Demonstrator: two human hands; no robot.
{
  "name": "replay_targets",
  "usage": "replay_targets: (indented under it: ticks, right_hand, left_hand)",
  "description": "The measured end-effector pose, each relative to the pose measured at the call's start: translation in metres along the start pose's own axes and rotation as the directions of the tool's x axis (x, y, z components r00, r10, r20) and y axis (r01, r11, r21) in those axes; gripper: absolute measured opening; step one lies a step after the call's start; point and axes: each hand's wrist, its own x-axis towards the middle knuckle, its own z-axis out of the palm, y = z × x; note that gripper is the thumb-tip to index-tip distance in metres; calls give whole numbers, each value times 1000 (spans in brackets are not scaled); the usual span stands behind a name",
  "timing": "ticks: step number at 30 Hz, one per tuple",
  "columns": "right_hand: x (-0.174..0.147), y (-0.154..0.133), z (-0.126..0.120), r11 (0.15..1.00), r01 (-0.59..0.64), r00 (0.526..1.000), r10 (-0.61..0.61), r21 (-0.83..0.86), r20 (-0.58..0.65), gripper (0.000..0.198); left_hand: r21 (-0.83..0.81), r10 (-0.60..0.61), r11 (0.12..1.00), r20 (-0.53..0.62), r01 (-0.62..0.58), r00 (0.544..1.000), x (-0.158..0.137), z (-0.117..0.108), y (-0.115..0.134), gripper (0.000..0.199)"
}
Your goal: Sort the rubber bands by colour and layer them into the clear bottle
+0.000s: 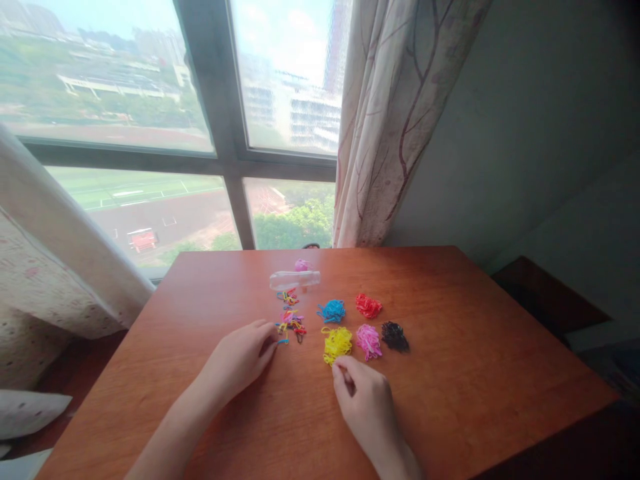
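My left hand [245, 357] rests low over the table, fingers curled together, its tips at the near left edge of a mixed pile of coloured rubber bands [291, 320]. Whether a band is between those fingers is hidden. At the near edge of the yellow rubber bands [338, 343], my right hand [364, 393] is closed in a pinch, and what it holds, if anything, is too small to make out. Sorted by colour, blue bands [333, 311], red bands [369, 305], pink bands [369, 342] and black bands [395, 336] lie in separate heaps.
A clear plastic bag or container [295, 279] lies behind the mixed pile, with a pink item [301, 265] beyond it. The wooden table [450, 387] reaches to the window [227, 160]. Curtains [380, 127] hang on both sides.
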Motion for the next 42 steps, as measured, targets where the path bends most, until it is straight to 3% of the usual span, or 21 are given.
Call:
replay_targets:
  ticks: [5, 13, 21, 29, 35, 42]
  right_hand:
    - [-3, -15, 18, 997, 75, 991, -72, -29, 109, 23]
    - [-5, -16, 17, 994, 96, 984, -87, -50, 156, 20]
    - [-6, -16, 17, 996, 83, 983, -76, -32, 166, 19]
    - [-7, -14, 19, 996, 84, 983, -81, -8, 165, 19]
    - [-7, -15, 18, 996, 86, 981, -83, -10, 177, 17]
    - [-7, -17, 20, 996, 85, 979, -76, -39, 187, 16]
  left_hand:
    - [-15, -10, 1000, -13, 10, 1000, 0, 1, -1, 14]
    - [-64, 32, 997, -76, -36, 997, 9, 4, 18, 15]
    - [66, 22, 998, -140, -13, 990, 57, -1, 61, 14]
    - [64, 48, 997, -141, -39, 989, 87, 11, 78, 13]
    - [-8, 62, 998, -159, -64, 985, 74, 2, 64, 16]
    - [-62, -49, 997, -222, 36, 974, 48, -9, 13, 20]
